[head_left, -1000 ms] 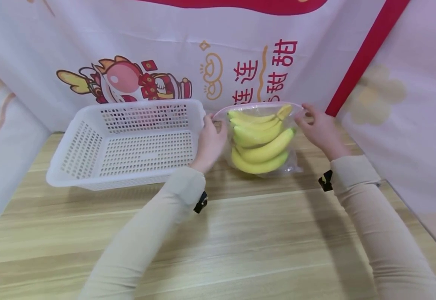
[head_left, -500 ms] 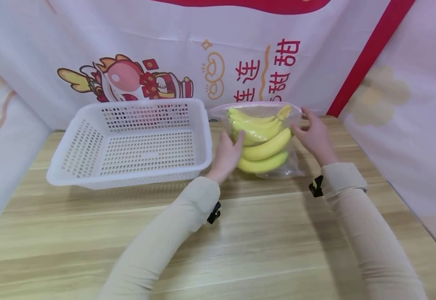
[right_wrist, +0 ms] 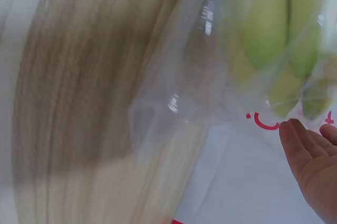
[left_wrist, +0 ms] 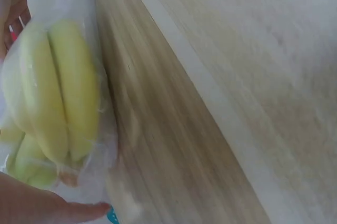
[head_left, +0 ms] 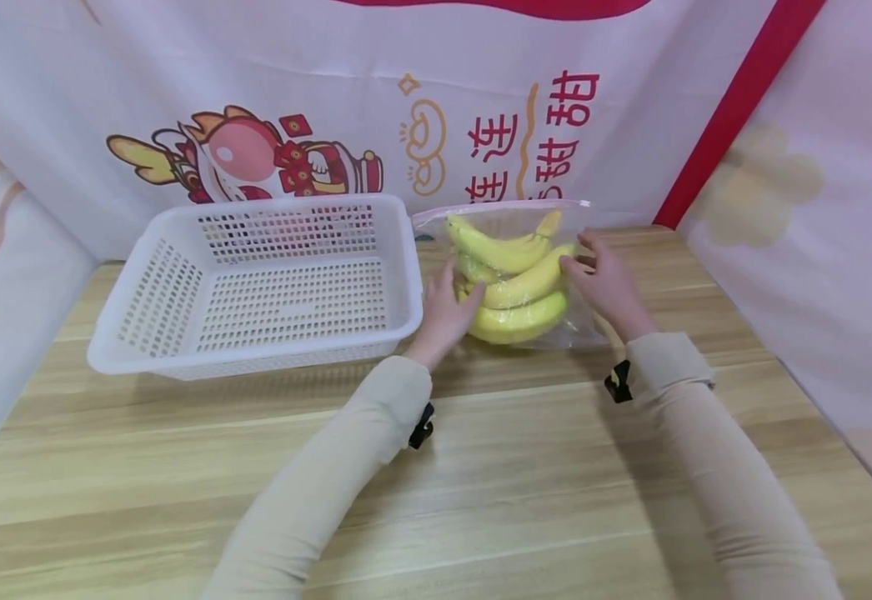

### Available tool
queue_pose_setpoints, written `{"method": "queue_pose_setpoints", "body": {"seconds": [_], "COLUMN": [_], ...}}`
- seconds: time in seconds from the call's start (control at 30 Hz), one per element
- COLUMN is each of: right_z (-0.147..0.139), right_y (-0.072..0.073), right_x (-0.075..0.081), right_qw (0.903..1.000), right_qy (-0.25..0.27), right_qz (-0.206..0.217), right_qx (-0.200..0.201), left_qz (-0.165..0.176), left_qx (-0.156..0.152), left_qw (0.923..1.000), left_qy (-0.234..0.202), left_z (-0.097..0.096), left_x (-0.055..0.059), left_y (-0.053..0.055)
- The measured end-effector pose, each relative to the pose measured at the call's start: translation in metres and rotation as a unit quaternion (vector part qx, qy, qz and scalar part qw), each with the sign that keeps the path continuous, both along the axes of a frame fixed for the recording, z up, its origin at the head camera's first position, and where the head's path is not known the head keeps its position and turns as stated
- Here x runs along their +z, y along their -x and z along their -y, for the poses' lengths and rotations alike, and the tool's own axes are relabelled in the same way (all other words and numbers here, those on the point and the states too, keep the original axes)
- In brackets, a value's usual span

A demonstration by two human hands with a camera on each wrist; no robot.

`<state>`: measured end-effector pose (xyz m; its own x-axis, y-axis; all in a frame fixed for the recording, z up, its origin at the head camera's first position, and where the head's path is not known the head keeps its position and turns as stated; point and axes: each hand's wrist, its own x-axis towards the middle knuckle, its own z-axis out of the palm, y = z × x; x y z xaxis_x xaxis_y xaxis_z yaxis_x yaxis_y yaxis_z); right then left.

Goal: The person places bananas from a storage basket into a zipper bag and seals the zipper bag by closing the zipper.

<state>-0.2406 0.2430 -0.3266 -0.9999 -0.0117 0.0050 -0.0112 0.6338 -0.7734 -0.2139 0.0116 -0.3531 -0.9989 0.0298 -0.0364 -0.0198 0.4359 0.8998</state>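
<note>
A bunch of yellow bananas (head_left: 518, 321) with greenish tips lies inside a clear zip bag (head_left: 584, 323) that has a pink top strip. My left hand (head_left: 445, 315) is against the bag's left side, its thumb over the lower bananas. On the opposite side, my right hand (head_left: 607, 282) touches the bag by the banana ends. The right wrist view shows the fingers (right_wrist: 303, 142) of that hand extended along the plastic. In the left wrist view, the left thumb (left_wrist: 79, 212) lies along the bag's end. Some left fingertips are hidden behind the bag.
A white perforated plastic basket (head_left: 256, 367) stands directly left of the bag, with nothing in it. Behind both hangs a white printed cloth (head_left: 331, 92). The wooden table (head_left: 511, 483) extends in front, towards the forearms.
My left hand has let go of the bag's top left corner and moved down to its side. My right hand has slid down from the top right corner. The bananas have shifted slightly left.
</note>
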Motion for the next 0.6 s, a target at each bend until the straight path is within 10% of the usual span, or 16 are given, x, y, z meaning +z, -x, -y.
{"method": "queue_pose_setpoints", "body": {"seconds": [0.6], "right_z": [0.011], "right_y": [-0.009], "right_x": [-0.022], "right_qw": [0.9982], "right_qy": [-0.054], "right_qz": [0.01], "right_qx": [0.022], "left_qz": [0.051], "left_qx": [-0.007], "left_qw": [0.9978], "left_qy": [-0.042], "left_z": [0.008], "left_x": [-0.011], "left_y": [-0.005]}}
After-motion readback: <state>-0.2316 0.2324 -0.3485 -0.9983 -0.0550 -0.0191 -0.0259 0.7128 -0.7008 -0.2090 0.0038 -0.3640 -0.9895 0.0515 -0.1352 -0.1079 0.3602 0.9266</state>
